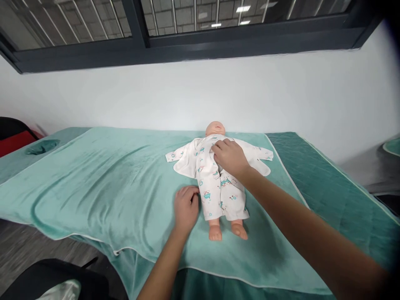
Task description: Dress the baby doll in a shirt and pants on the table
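Observation:
A baby doll (215, 127) lies on its back on a teal towel (109, 179), head toward the wall, bare feet toward me. It wears a white patterned romper (215, 187) whose sleeves are spread to both sides. My right hand (229, 157) rests on the doll's chest, fingers curled and pressing the front edge of the romper. Beside the doll's leg lies my left hand (186, 206), flat on the towel with its fingers close together and the fingertips touching the romper's side.
The towel covers a padded massage table with a quilted green cover (328, 183) showing on the right and a face hole (42, 146) at the far left. A white wall (200, 96) and dark window frame stand behind. Something dark (53, 275) sits below left.

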Demonstrator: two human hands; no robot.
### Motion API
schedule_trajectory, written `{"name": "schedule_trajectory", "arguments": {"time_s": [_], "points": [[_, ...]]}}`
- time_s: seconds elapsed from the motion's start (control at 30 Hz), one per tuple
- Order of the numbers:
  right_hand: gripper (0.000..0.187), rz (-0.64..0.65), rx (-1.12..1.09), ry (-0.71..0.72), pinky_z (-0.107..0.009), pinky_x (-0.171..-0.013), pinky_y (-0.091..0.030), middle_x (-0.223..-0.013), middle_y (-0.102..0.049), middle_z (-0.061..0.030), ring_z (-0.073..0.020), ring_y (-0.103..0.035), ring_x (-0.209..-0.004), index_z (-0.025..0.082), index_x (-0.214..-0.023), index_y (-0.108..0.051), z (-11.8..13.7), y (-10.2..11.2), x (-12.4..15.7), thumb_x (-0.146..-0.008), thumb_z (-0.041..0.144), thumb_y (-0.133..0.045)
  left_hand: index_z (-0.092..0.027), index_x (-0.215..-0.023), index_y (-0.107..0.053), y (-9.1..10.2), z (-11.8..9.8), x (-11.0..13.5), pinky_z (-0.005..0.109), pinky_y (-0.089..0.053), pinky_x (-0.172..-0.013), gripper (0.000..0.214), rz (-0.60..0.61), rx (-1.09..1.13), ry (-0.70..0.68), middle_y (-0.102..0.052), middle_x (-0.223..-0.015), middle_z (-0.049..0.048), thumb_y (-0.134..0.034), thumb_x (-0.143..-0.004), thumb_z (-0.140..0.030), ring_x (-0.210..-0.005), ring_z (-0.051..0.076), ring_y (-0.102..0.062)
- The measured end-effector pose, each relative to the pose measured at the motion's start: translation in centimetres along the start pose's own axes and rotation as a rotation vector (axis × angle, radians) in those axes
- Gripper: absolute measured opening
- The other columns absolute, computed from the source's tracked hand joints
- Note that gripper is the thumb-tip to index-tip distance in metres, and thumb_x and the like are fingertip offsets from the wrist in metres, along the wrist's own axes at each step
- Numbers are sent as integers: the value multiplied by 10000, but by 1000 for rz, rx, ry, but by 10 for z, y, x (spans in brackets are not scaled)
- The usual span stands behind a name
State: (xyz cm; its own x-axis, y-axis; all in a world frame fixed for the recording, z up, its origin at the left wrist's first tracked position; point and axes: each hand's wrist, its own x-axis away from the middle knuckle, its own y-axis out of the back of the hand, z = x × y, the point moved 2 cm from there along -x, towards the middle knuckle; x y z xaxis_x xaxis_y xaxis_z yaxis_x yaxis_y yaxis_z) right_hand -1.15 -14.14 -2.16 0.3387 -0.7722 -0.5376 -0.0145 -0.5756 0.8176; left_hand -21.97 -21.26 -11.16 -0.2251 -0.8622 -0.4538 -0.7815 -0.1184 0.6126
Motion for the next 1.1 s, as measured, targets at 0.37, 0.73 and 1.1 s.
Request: {"name": "schedule_trajectory", "arguments": {"time_s": [0.37, 0.73, 1.1], "points": [[276, 49, 15, 167, -391, -740, -318, -1000, -661, -138, -277, -513, -903, 140, -1007, -670, 1, 4, 0, -916, 86, -415, -228, -859, -659, 0, 0, 0, 379, -442, -861, 256, -8, -1, -8, -729, -938, 20, -447, -847, -86, -931, 213, -623], [450, -22, -341, 109, -434, -1047, -368, -1367, -607, -92, -254, -506, -1278, 183, -1278, -610, -5, 1, 31, -905, 39, -404, -227, -858, -661, 0, 1, 0, 375, -436, -862, 265, -3, -3, -12, -729, -951, 18, -444, -845, -76, -942, 211, -618], [109, -184, -693, -376, -493, -1113, -337, -1448, -513, -98, -280, -433, -1360, 225, -980, -639, 14, 3, 60, -896, 280, -598, -220, -838, -654, 1, 0, 0, 362, -432, -858, 259, -5, -8, -11, -725, -932, 13, -439, -850, -76, -920, 204, -612]]}}
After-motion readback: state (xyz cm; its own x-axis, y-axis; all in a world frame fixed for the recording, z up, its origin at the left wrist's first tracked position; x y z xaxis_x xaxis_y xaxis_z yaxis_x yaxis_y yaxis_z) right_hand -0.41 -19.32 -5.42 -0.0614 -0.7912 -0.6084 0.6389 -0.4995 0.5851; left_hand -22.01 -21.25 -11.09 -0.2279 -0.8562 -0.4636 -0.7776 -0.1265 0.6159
